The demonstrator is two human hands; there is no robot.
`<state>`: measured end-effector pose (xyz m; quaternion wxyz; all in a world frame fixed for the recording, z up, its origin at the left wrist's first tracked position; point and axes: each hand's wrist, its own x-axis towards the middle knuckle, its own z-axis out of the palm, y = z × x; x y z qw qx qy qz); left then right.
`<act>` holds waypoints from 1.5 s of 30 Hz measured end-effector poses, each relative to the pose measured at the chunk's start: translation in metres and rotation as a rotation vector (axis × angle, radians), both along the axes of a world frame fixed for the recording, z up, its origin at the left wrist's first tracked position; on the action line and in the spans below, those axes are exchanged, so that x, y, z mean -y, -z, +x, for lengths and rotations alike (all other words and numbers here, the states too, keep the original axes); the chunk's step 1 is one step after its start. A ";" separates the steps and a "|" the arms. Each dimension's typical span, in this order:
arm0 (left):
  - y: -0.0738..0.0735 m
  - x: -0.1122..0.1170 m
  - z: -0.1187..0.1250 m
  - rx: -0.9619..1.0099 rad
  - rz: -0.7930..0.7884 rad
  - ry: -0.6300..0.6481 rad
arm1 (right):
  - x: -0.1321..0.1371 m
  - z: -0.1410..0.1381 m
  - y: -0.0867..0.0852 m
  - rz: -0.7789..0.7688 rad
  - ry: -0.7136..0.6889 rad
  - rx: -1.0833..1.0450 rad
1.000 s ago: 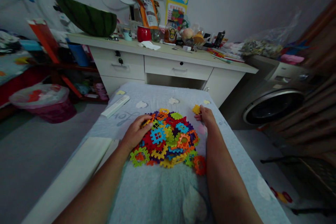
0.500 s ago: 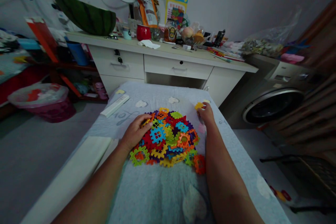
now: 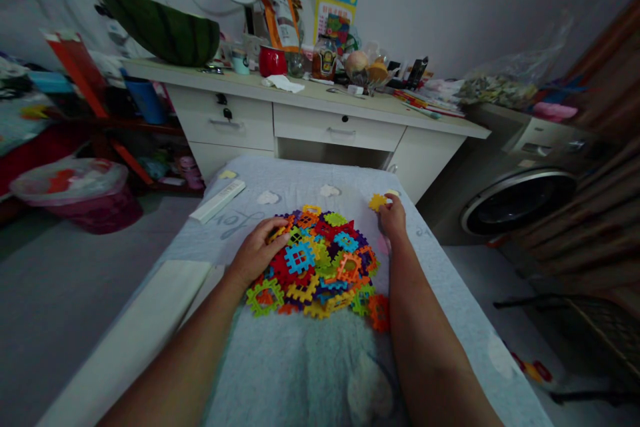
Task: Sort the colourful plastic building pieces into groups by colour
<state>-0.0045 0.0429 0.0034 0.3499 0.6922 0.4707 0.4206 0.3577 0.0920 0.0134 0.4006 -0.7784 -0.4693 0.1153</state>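
A heap of colourful plastic interlocking building pieces (image 3: 320,260) lies on the cloth-covered table (image 3: 300,373). Some pieces are frames with window bars, others are solid with notched edges. Against the heap's left side rests my left hand (image 3: 261,250), its thumb apart from the fingers; the fingertips touch pieces there. Beyond the heap at the right, my right hand (image 3: 393,215) pinches a yellow building piece (image 3: 377,201) between thumb and fingers, close to the cloth. An orange frame piece (image 3: 379,313) lies at the heap's lower right, beside my right forearm.
A long white box (image 3: 218,201) lies on the table's far left, and a white board (image 3: 165,300) along the near left. Behind stands a white desk (image 3: 320,117) crowded with items. A washing machine (image 3: 520,173) is at the right, a pink bin (image 3: 85,193) at the left.
My right hand has shifted very slightly, and the yellow piece shows a little more at its fingertips. The left hand stays on the heap.
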 end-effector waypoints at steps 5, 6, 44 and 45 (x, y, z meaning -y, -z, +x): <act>-0.004 0.002 0.001 -0.003 -0.004 -0.008 | 0.002 0.001 0.003 -0.007 0.031 0.144; -0.005 0.002 0.001 -0.005 -0.004 -0.010 | 0.002 0.001 0.003 -0.035 0.037 0.188; -0.007 0.003 0.003 -0.009 -0.010 -0.012 | -0.051 0.009 0.008 -0.207 0.176 0.422; -0.006 0.003 0.003 -0.009 -0.010 -0.014 | -0.051 0.009 0.007 -0.214 0.174 0.425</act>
